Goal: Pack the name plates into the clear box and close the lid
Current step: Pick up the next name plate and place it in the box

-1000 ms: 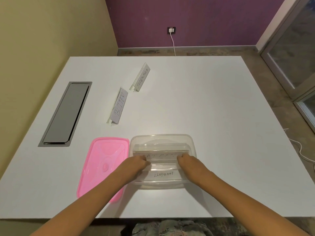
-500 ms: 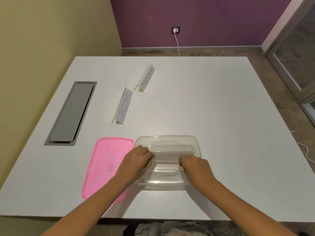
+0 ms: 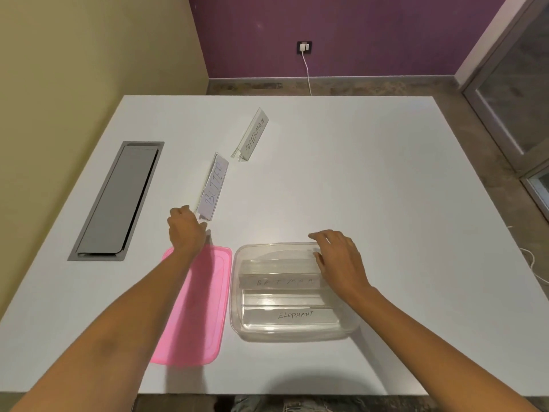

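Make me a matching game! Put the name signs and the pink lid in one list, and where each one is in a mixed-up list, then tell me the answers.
Things:
1. ELEPHANT plate
2. BUTTER plate
3. SUPERMAN plate
4. pink lid

Places:
A. farthest away on the table, nobody touching it
B. flat on the table, just left of the clear box
C. inside the clear box, at the near side
D. on the table, right by the left hand

Pairs: 1-C, 2-D, 3-A, 4-B
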Demonstrator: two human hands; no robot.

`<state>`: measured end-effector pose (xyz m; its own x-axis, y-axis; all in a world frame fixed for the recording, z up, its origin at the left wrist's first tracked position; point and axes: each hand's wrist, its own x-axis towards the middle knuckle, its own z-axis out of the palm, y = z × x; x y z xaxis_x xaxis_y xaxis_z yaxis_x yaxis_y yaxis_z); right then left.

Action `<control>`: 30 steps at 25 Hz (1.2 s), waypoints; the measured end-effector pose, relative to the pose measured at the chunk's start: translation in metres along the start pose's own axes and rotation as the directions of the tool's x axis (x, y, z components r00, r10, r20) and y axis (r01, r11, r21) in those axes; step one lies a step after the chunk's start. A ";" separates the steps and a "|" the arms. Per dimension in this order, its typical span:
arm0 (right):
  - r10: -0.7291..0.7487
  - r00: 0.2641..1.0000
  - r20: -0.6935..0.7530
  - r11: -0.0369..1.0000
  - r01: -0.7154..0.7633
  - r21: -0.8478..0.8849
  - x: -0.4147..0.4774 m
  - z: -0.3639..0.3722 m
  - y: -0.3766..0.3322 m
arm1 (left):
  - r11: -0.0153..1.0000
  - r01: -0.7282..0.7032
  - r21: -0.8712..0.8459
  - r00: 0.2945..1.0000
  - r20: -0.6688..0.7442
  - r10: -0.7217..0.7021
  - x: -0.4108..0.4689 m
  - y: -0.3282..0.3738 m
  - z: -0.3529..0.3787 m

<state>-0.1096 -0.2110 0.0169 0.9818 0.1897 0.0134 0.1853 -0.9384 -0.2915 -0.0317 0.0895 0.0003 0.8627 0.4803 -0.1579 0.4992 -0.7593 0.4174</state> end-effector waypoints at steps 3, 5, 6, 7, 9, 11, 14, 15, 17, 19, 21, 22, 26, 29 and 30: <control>0.012 0.999 0.044 1.000 -0.013 0.024 0.005 0.009 0.003 | 0.996 0.080 -0.035 0.995 0.061 -0.078 0.020 0.008 0.008; 0.010 0.999 0.037 0.999 -0.011 0.042 0.007 0.011 0.003 | 0.986 0.161 -0.044 0.984 0.080 -0.157 0.026 0.013 0.012; 0.008 0.999 0.035 0.999 -0.010 0.049 0.008 0.011 0.003 | 0.981 0.186 -0.047 0.980 0.081 -0.182 0.029 0.015 0.016; 0.008 0.999 0.033 0.998 -0.009 0.055 0.009 0.011 0.002 | 0.980 0.191 -0.048 0.980 0.072 -0.187 0.031 0.016 0.018; 0.011 1.000 0.022 0.998 -0.012 0.057 0.010 0.012 0.002 | 0.985 0.170 -0.019 0.985 0.045 -0.169 0.035 0.018 0.023; 0.018 1.000 0.021 0.998 -0.019 0.059 0.010 0.013 0.001 | 0.989 0.140 0.049 0.989 0.031 -0.141 0.039 0.018 0.024; 0.022 0.999 0.034 0.998 -0.024 0.064 0.011 0.014 0.000 | 0.988 0.083 0.130 0.995 0.039 -0.089 0.043 0.017 0.026; 0.024 0.999 0.027 0.997 -0.026 0.072 0.011 0.013 0.000 | 0.988 0.073 0.137 0.996 0.044 -0.080 0.044 0.017 0.026; 0.021 1.000 0.007 0.996 -0.022 0.086 0.010 0.012 -0.001 | 0.988 0.071 0.136 0.995 0.064 -0.080 0.048 0.015 0.025; 0.007 1.000 0.004 0.996 -0.007 0.084 0.009 0.012 0.000 | 0.992 0.092 0.088 0.990 0.099 -0.101 0.053 0.014 0.022; 0.001 1.000 0.013 0.997 -0.002 0.080 0.010 0.013 0.001 | 0.994 0.110 0.005 0.984 0.140 -0.110 0.055 0.012 0.017; 0.003 1.000 0.015 0.996 -0.005 0.084 0.010 0.014 0.001 | 0.993 0.109 -0.038 0.982 0.158 -0.101 0.055 0.011 0.014; -0.003 1.000 0.000 0.992 0.003 0.130 0.007 0.014 0.002 | 0.964 0.108 -0.244 0.977 0.205 -0.058 0.040 0.005 -0.002; -0.050 0.998 -0.034 0.987 0.054 0.152 0.005 0.012 0.004 | 0.938 0.102 -0.332 0.977 0.209 -0.033 0.018 0.003 -0.015; -0.053 0.998 -0.031 0.986 0.057 0.159 0.006 0.010 0.004 | 0.936 0.088 -0.342 0.978 0.209 -0.015 0.010 0.004 -0.019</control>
<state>-0.1037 -0.2110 0.0058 0.9714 0.2301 0.0580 0.2319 -0.8684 -0.4383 -0.0232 0.1000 0.0177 0.8527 0.3895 -0.3482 0.5154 -0.5182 0.6825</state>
